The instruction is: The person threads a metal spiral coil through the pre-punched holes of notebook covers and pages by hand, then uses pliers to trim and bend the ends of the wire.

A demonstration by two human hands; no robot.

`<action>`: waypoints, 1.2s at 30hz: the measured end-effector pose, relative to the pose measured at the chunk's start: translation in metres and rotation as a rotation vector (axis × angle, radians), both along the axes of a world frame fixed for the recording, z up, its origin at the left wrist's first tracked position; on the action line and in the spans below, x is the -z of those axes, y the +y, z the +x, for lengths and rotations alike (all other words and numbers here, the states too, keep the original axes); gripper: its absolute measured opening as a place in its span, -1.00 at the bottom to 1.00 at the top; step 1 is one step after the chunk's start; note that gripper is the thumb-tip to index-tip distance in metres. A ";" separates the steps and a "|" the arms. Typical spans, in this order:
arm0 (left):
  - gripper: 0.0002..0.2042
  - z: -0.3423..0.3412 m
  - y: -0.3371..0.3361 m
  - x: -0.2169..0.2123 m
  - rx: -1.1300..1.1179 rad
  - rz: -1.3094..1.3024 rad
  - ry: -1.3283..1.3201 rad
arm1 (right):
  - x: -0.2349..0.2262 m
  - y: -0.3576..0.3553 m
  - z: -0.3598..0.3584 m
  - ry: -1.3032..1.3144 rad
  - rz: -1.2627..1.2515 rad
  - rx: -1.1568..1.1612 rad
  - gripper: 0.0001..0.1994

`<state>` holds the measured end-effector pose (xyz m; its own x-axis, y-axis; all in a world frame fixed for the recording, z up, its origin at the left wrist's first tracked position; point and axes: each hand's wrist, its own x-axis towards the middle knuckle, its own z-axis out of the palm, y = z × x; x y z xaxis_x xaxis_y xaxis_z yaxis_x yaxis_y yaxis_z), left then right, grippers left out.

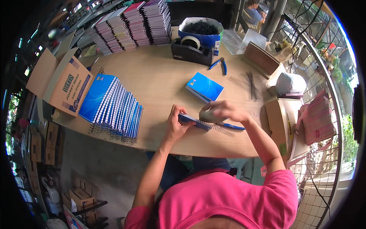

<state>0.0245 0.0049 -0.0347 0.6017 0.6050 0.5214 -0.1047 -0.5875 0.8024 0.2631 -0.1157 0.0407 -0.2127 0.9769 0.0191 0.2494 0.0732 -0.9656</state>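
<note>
Blue notebook [192, 121] at near desk [160, 80] edge, wire spiral [219, 129] half threaded. Left hand [176, 124] grip clamped on notebook; right hand [221, 111] grip closed on spiral end. Risk: wire skips hole, binding jams. Finished blue stack [114, 107] well left.

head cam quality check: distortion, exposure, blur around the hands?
Head view: strong fisheye, table edge bows, black vignette at the corners. Daylight beyond the wire fence at right is bright; left side dim. Left hand, right hand and blue notebook reasonably sharp, soft shadows only.
</note>
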 end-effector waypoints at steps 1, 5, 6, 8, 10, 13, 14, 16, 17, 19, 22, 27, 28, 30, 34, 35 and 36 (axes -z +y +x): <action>-0.48 0.000 -0.002 0.002 -0.006 -0.006 0.002 | 0.015 0.007 0.004 -0.484 0.055 -0.030 -0.52; -0.40 -0.002 0.001 0.001 -0.022 -0.018 0.026 | 0.010 0.009 -0.008 0.322 0.038 0.077 -0.52; -0.37 -0.003 -0.001 0.001 -0.022 -0.029 0.039 | 0.012 0.011 -0.008 0.034 0.066 0.054 -0.52; -0.35 -0.001 0.000 0.002 -0.024 -0.050 0.048 | 0.012 0.018 -0.008 -0.540 0.125 0.002 -0.51; -0.34 -0.001 0.001 0.003 -0.039 -0.056 0.043 | 0.011 0.020 -0.011 -0.249 0.151 -0.009 -0.57; -0.38 0.000 -0.003 0.010 -0.022 -0.134 -0.052 | 0.010 0.020 -0.016 -0.248 0.199 -0.009 -0.61; -0.44 0.003 0.002 0.009 0.016 -0.193 -0.129 | 0.010 0.021 -0.014 -0.286 0.178 0.048 -0.57; -0.55 -0.002 0.013 0.009 0.103 -0.363 -0.165 | 0.013 0.021 -0.009 -0.360 0.136 0.163 -0.50; -0.61 -0.015 0.027 0.018 0.147 -0.474 -0.124 | 0.003 0.021 -0.011 -0.025 0.032 0.194 -0.50; -0.79 -0.024 0.034 0.030 0.161 -0.528 -0.082 | 0.004 0.024 -0.025 -0.201 0.078 0.087 -0.50; -0.73 -0.023 0.036 0.026 0.156 -0.445 -0.037 | 0.009 0.027 -0.029 -0.263 0.066 0.122 -0.47; -0.69 -0.014 0.029 0.018 0.221 -0.613 -0.120 | 0.016 0.032 -0.021 -0.178 0.139 0.085 -0.54; -0.69 -0.013 0.028 0.017 0.228 -0.605 -0.141 | 0.024 0.035 -0.022 -0.417 0.205 0.050 -0.53; -0.64 -0.015 0.031 0.018 0.234 -0.592 -0.142 | 0.015 0.041 -0.022 -0.231 0.145 0.084 -0.56; -0.54 -0.013 0.030 0.015 0.287 -0.704 -0.194 | 0.006 0.038 -0.030 -0.049 0.009 0.153 -0.56; -0.53 -0.013 0.029 0.013 0.291 -0.703 -0.177 | 0.013 0.045 -0.031 -0.231 0.096 0.133 -0.56; -0.51 -0.014 0.028 0.011 0.294 -0.702 -0.159 | 0.019 0.049 -0.030 -0.412 0.183 0.112 -0.56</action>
<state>0.0107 0.0330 -0.0455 0.7388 0.6525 0.1686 -0.3228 0.1231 0.9384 0.2329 -0.0669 0.0221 -0.1321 0.9828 0.1290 0.6260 0.1836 -0.7579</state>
